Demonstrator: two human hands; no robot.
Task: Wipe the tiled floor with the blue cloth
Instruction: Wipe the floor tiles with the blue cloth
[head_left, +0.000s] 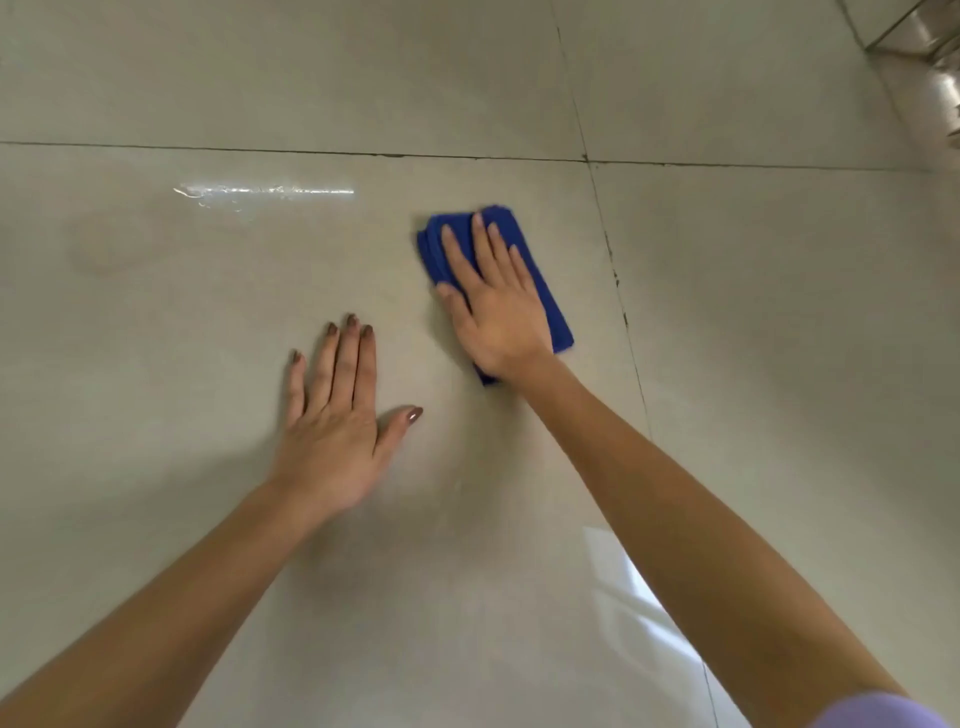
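- Lilac sleeve (878, 712) fabric shows at the bottom right corner, closest to the camera, at the top of the person's right arm.
- Both bare forearms reach forward and down from the lower edge toward the middle of the view.
- Beneath them lies the tiled floor (208, 93), made of large pale beige glossy tiles with thin dark grout lines (605, 234); one line runs across the upper part, another runs down the right side, and they cross above and to the right of the cloth.
- Left hand (337, 431) lies flat on the tile, palm down, fingers straight and close together, thumb spread out to the side; it holds nothing.
- Right hand (493, 306) is also open and flat, pressed palm down on top of the blue cloth (553, 306), fingers extended and slightly spread rather than curled around it.
- That cloth is folded into a long strip, lying on the floor just left of the vertical grout line, ahead and to the right of the left hand; the two hands are near each other but apart.
- Farther off to the upper left, a wet streak (265, 191) glints on the tile, well apart from the cloth.
- At the top right corner a shiny metal object (935, 88) is partly visible; what it is cannot be told.
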